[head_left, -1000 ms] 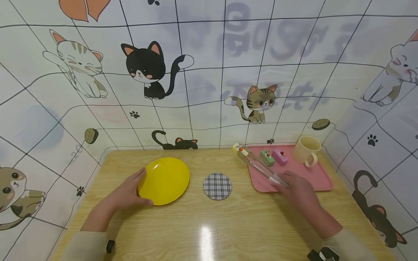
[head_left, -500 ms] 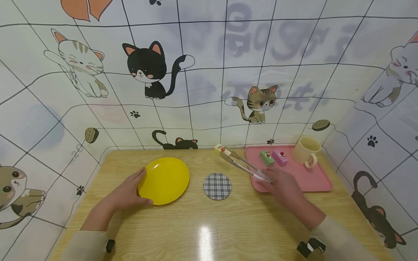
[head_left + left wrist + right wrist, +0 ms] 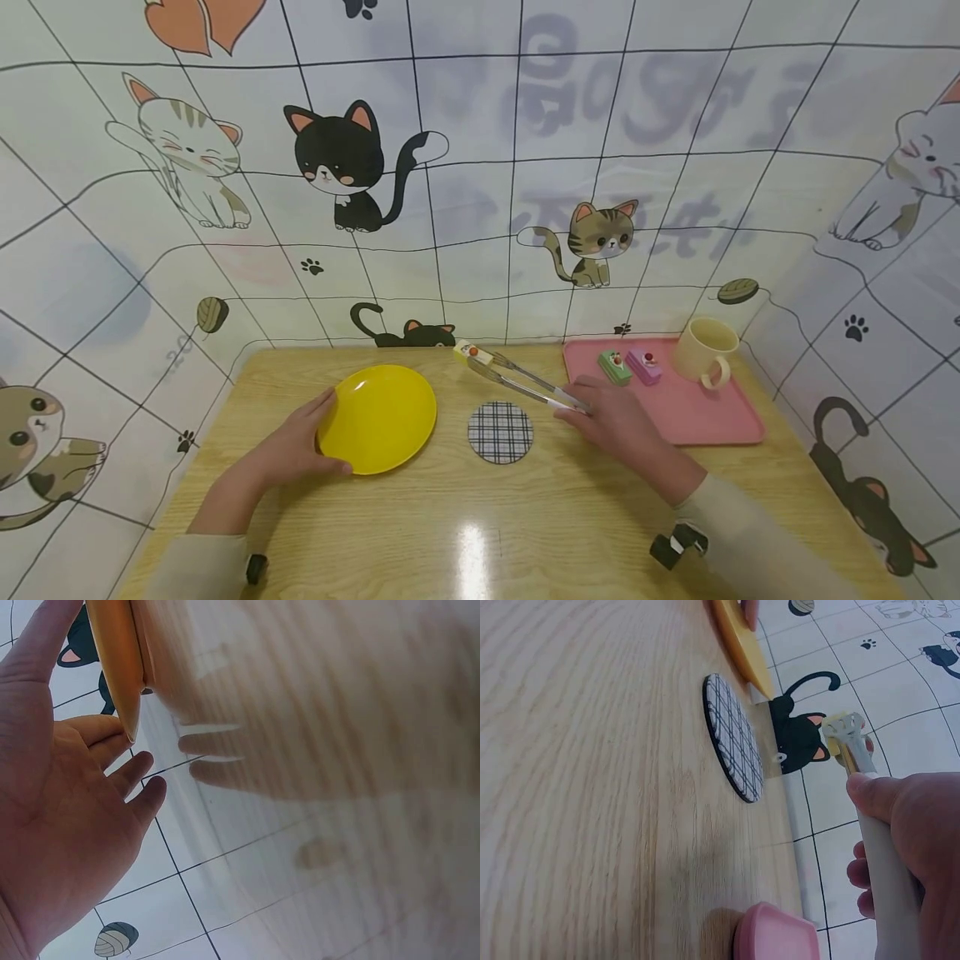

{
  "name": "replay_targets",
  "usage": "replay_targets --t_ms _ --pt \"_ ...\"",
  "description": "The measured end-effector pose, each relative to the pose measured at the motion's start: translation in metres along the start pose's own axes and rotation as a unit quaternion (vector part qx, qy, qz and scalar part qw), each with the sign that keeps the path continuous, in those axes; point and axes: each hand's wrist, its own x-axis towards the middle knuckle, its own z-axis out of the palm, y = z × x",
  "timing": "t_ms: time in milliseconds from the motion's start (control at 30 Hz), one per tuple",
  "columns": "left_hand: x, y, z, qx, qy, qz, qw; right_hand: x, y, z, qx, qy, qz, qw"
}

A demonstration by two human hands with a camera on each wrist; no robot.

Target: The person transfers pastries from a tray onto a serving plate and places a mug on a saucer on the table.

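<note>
My left hand [image 3: 296,442] rests at the left rim of a yellow plate [image 3: 378,421], thumb and fingers spread along its edge. In the left wrist view the fingers lie loosely extended against the plate's edge [image 3: 116,667]. My right hand [image 3: 618,421] grips metal tongs [image 3: 528,388] with white handles, pointing left. Pinched in their tips is a small yellow toy cake slice [image 3: 472,353] with an orange topping, behind the gap between the plate and a round plaid coaster [image 3: 500,432]. From the right wrist the tongs [image 3: 885,862] largely cover the slice.
A pink tray [image 3: 705,417] at the right bears a green toy cake slice [image 3: 615,367], a pink-purple one [image 3: 644,365] and a cream mug [image 3: 705,350]. The wooden table [image 3: 420,533] backs onto a wall [image 3: 480,192] with printed cats.
My right hand has carried the tongs and the yellow cake slice leftward, from the tray's left edge towards the plate. My left hand and the plate have stayed in place.
</note>
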Motion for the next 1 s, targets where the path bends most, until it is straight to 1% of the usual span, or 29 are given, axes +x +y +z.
replay_targets --t_ms 200,367,700,867,1000 --pt "-0.001 -0.001 0.001 0.004 0.002 0.003 1.0 0.012 -0.006 0.009 0.017 -0.015 -0.015 1.0" --pt "0.0 -0.002 0.001 0.007 0.005 0.008 0.9999 0.021 -0.013 0.017 0.013 -0.024 -0.034 0.999" --pt "0.0 -0.004 0.001 0.003 0.002 0.005 1.0 0.04 -0.035 0.031 0.006 -0.073 -0.053 0.996" --pt "0.001 -0.003 0.001 0.005 0.004 0.007 1.0 0.05 -0.042 0.038 0.011 -0.074 -0.083 0.994" --pt "0.002 -0.003 0.0 0.006 0.004 0.009 0.9999 0.059 -0.048 0.044 0.006 -0.078 -0.097 0.992"
